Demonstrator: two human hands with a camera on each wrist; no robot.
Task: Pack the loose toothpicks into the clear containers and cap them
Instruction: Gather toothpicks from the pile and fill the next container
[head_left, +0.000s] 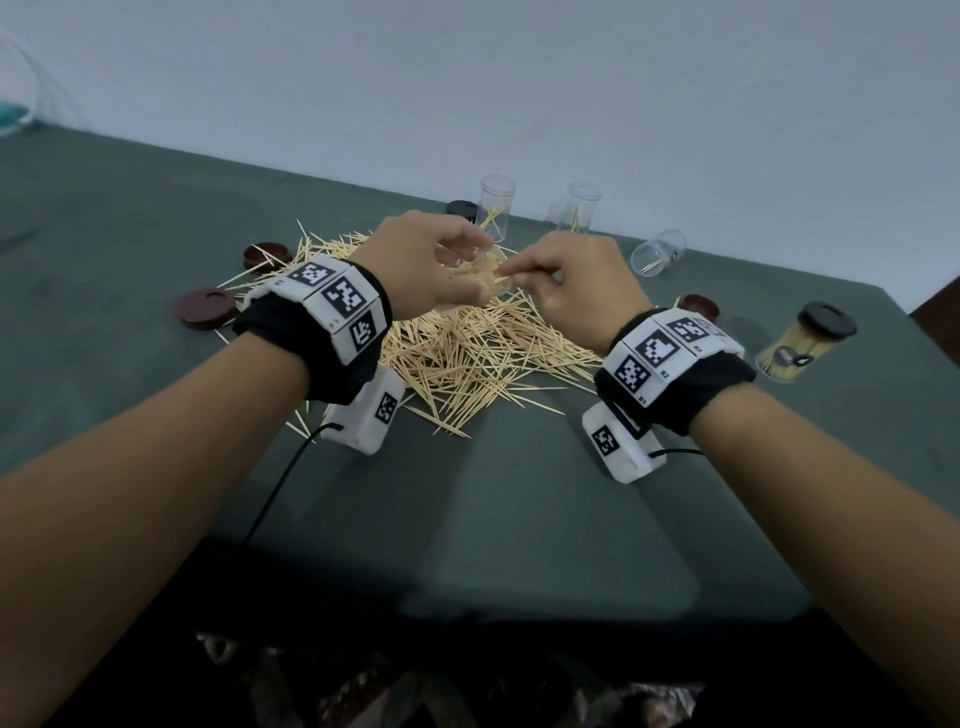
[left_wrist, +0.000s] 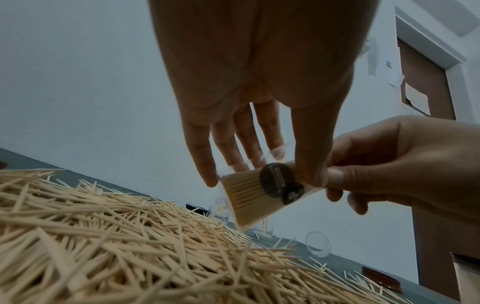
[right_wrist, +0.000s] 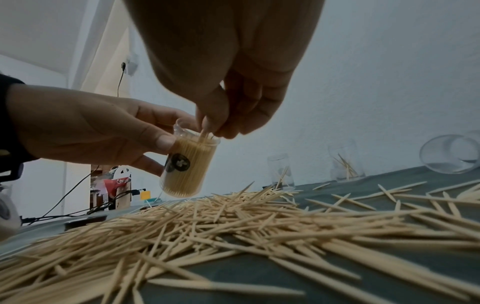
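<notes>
My head camera looks forward and down across the table (head_left: 156, 218) — both wrists in frame. The 2 wrist cameras sit low, close over the toothpick pile (left_wrist: 116, 246), aimed up along the fingers toward each other; all 3 share the held container (right_wrist: 187, 166).

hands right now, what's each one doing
Left hand: holding the nearly full toothpick container above the pile.
Right hand: pinching toothpicks into its open top.

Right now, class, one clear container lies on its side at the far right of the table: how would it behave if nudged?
The tipped container would probably roll, since it lies on its round wall. It looks nearly empty, so likely light and quick to move. The cloth-covered table may slow it a little.
</notes>
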